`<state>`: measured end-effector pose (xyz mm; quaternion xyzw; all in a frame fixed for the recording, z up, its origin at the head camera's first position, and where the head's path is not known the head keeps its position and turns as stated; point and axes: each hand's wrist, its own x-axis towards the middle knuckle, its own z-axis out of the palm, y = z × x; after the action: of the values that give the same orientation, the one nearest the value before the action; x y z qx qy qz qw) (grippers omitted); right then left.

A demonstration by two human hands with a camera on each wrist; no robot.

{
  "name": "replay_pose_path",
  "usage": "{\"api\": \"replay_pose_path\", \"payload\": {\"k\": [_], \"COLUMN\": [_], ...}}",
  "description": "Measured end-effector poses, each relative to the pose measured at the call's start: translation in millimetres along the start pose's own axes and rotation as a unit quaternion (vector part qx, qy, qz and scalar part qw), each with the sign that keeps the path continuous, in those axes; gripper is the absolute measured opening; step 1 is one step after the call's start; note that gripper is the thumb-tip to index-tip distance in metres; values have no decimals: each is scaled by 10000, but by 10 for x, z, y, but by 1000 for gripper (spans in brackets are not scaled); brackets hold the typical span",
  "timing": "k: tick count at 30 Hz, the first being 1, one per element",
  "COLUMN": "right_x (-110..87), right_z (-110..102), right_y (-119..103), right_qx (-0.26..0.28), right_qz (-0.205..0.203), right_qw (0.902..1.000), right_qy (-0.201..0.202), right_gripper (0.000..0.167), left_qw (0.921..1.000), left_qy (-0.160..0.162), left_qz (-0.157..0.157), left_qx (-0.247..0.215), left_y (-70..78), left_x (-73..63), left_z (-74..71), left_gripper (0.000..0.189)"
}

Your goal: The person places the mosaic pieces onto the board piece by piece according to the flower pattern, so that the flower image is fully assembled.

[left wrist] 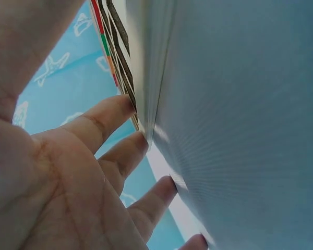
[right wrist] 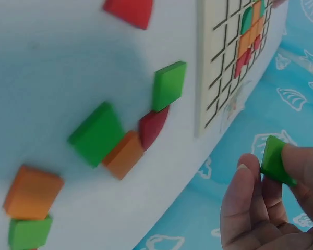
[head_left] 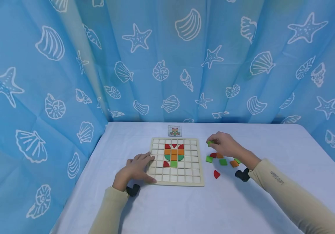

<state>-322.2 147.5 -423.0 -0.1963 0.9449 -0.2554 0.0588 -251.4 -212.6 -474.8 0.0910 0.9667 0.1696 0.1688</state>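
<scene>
The cream, gridded board [head_left: 189, 171] bears a red, orange and green motif [head_left: 174, 152]. At its two o'clock, the pinched tile [head_left: 210, 143] is green; at three, loose pieces [head_left: 223, 162] are green, orange and red. The curtain [head_left: 161, 35] is blue with white shells and starfish.

A pinched green tile [right wrist: 273, 159] is near the partly filled board [head_left: 188, 171].

Card [head_left: 174, 131] beyond the board [head_left: 179, 184]: pattern details too small to read. Right wrist view: red piece [right wrist: 129, 11] cut by top edge (slightly blurred, too); right hand [right wrist: 275, 203] cropped at right.
</scene>
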Motion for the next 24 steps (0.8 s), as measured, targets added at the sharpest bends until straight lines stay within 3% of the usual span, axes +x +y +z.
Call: {"api": "replay_pose_path", "payload": {"k": [18,24], "right_x": [325,384], "right_z": [291,469], "right_y": [-334,-412], "right_qx": [480,550], "right_qz": [-188,-170], "right_qw": [9987,9982], "right_qy": [56,-147], "right_gripper": [24,23], "left_qw": [10000,10000], "left_qy": [57,-64], "left_qz": [63,-49], "left_qx": [24,46], "left_y": [-7,-34], "left_x": [56,29], "left_z": [-28,12], "left_gripper": [98,99]}}
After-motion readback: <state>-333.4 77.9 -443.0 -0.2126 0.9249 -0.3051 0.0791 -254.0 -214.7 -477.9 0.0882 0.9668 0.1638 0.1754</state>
